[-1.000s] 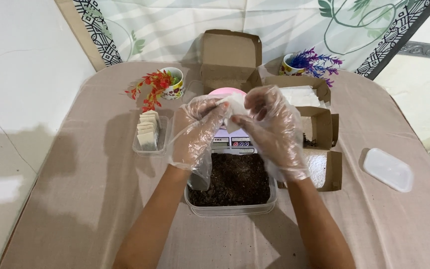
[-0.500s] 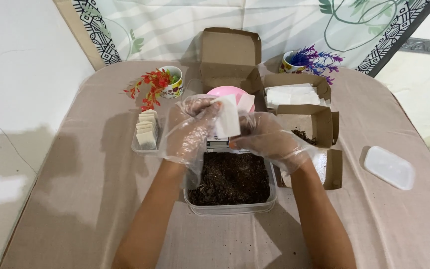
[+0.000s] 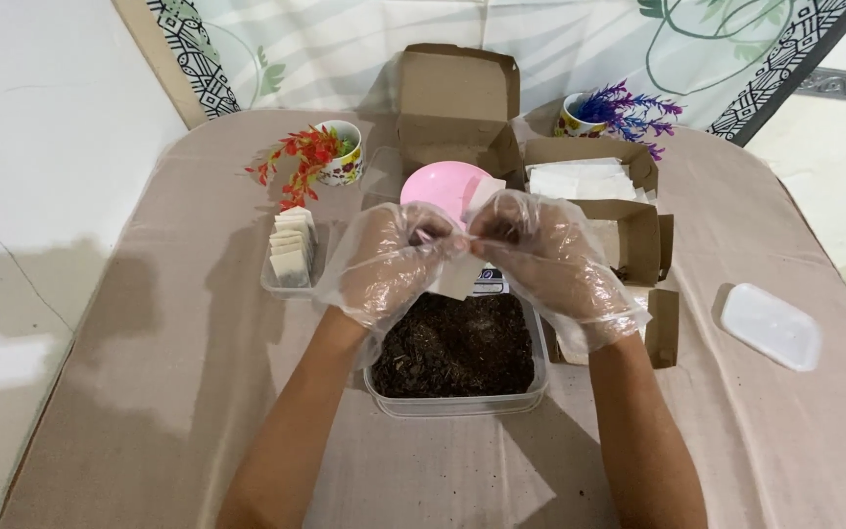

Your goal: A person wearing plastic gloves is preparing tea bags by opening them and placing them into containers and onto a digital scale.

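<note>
Both hands wear loose clear plastic gloves. My left hand [image 3: 389, 263] and my right hand [image 3: 555, 263] meet above a clear plastic tub [image 3: 457, 397] of dark loose tea-like material. Between their fingertips they pinch the top of a small white paper sachet [image 3: 457, 276], which hangs down over the tub's far edge. A pink bowl [image 3: 443, 186] sits just behind the hands on a small scale, mostly hidden by them.
A small clear tray of filled sachets [image 3: 291, 260] stands at the left. Open cardboard boxes [image 3: 457, 98] sit behind and right, one with white empty sachets [image 3: 580, 181]. A white lid [image 3: 771, 326] lies at the right. Two cups with artificial flowers [image 3: 310, 167] stand at the back.
The sachet was held upright in front of the bowl; now both hands have closed together on its top and it hangs lower over the tub. The view shifted slightly.
</note>
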